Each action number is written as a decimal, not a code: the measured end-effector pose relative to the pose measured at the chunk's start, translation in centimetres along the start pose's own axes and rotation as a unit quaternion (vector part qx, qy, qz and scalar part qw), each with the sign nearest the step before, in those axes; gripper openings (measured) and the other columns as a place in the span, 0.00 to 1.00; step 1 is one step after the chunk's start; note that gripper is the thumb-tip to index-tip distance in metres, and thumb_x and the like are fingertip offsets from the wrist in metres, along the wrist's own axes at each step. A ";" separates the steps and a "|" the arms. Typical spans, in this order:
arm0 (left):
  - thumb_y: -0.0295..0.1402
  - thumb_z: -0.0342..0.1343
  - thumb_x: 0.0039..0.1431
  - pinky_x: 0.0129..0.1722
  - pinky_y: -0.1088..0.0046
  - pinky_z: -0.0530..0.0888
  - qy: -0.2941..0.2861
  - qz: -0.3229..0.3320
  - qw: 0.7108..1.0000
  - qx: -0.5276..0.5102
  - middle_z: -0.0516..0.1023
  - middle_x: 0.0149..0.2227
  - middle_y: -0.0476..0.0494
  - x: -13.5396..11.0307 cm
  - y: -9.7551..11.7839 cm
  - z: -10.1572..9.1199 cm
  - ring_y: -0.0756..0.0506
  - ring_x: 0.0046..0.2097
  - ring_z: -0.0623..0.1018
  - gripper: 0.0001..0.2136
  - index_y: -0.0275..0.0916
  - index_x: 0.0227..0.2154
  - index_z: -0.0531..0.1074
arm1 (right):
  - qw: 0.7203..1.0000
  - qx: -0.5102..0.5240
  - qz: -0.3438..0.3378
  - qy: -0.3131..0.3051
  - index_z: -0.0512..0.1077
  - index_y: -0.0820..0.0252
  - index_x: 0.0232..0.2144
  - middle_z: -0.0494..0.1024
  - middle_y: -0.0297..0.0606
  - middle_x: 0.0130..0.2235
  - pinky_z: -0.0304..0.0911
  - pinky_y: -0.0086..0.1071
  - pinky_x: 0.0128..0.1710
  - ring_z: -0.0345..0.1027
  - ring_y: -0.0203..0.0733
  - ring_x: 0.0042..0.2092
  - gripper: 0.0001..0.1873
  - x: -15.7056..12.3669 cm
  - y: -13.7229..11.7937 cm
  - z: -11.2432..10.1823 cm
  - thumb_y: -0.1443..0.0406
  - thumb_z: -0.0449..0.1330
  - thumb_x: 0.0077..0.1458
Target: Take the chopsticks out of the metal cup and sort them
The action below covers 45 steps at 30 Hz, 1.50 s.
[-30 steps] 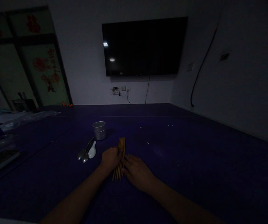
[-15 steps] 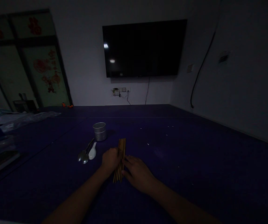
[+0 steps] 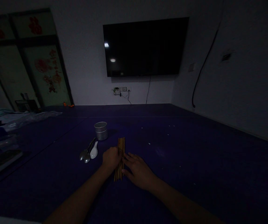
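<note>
A bundle of wooden chopsticks [image 3: 118,173] lies on the dark purple tabletop in front of me, its sticks pointing away. My left hand [image 3: 111,159] is closed around the middle of the bundle from the left side. Against the bundle's right side rest the fingertips of my right hand [image 3: 138,172], the fingers outstretched and the thumb apart. Left of my hands lie a white soup spoon [image 3: 94,151] and two metal spoons [image 3: 87,159] with their bowls toward me. Behind the spoons stands a metal cup [image 3: 101,131], upright.
The purple tabletop [image 3: 194,149] reaches back to the wall, with small white scraps scattered on its right half. At the far left are clear plastic wrapping [image 3: 35,119] and a flat dark slab-like thing [image 3: 3,163]. A television [image 3: 145,48] hangs on the wall.
The chopsticks' near ends have drawn closer together, and the bundle looks narrower and straighter. Both hands stay against it. The whole view has shifted slightly.
</note>
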<state>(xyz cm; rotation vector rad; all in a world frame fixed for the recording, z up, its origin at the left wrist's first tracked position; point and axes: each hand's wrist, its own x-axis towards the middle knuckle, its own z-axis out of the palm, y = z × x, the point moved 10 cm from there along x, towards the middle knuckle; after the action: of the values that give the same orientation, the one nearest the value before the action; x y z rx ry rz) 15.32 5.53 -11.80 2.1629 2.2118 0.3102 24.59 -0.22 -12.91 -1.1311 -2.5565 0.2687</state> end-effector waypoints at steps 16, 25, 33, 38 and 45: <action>0.41 0.40 0.62 0.35 0.73 0.70 0.001 -0.002 1.000 0.007 0.79 0.38 0.37 0.1 -0.3 -0.3 0.43 0.40 0.79 0.19 0.37 0.37 0.75 | 1.000 -0.001 0.012 0.017 0.58 0.62 0.60 0.59 0.47 0.62 0.46 0.48 0.60 0.50 0.52 0.62 0.29 -0.3 -0.2 -0.2 0.54 0.45 0.62; 0.27 0.41 0.59 0.36 0.67 0.73 0.060 -0.078 0.990 0.097 0.78 0.35 0.30 0.1 -3.3 -3.9 0.37 0.40 0.79 0.17 0.30 0.38 0.76 | 1.000 -0.003 0.003 0.020 0.60 0.62 0.59 0.62 0.48 0.60 0.50 0.47 0.58 0.54 0.51 0.60 0.27 -0.4 -0.6 -0.6 0.57 0.48 0.61; 0.24 0.39 0.60 0.35 0.66 0.73 0.123 -0.145 0.972 0.136 0.73 0.41 0.29 0.5 -7.5 -5.5 0.38 0.43 0.76 0.17 0.30 0.42 0.73 | 1.000 -0.005 -0.002 0.024 0.61 0.62 0.58 0.63 0.48 0.59 0.52 0.46 0.58 0.56 0.51 0.59 0.26 -0.5 -0.8 -0.8 0.58 0.49 0.60; 0.23 0.39 0.59 0.36 0.66 0.73 0.123 -0.156 0.972 0.128 0.74 0.40 0.29 0.8 -8.4 -4.7 0.38 0.43 0.76 0.18 0.31 0.43 0.73 | 1.000 -0.011 0.002 0.023 0.61 0.62 0.59 0.63 0.47 0.59 0.51 0.45 0.58 0.55 0.51 0.60 0.26 -0.6 -0.6 -0.7 0.58 0.48 0.61; 0.24 0.41 0.58 0.37 0.67 0.73 0.088 -0.170 0.974 0.120 0.76 0.39 0.29 1.2 -9.6 -3.9 0.38 0.42 0.77 0.17 0.31 0.42 0.74 | 1.000 -0.013 -0.005 0.025 0.62 0.61 0.57 0.65 0.48 0.58 0.52 0.45 0.57 0.57 0.51 0.58 0.25 -0.6 -0.9 -1.0 0.59 0.49 0.60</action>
<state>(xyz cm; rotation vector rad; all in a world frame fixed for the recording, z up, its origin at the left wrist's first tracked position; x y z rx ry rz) 5.16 6.16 -9.41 1.8652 2.7950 0.2405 24.76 -1.24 -11.85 -1.1206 -2.5276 0.2027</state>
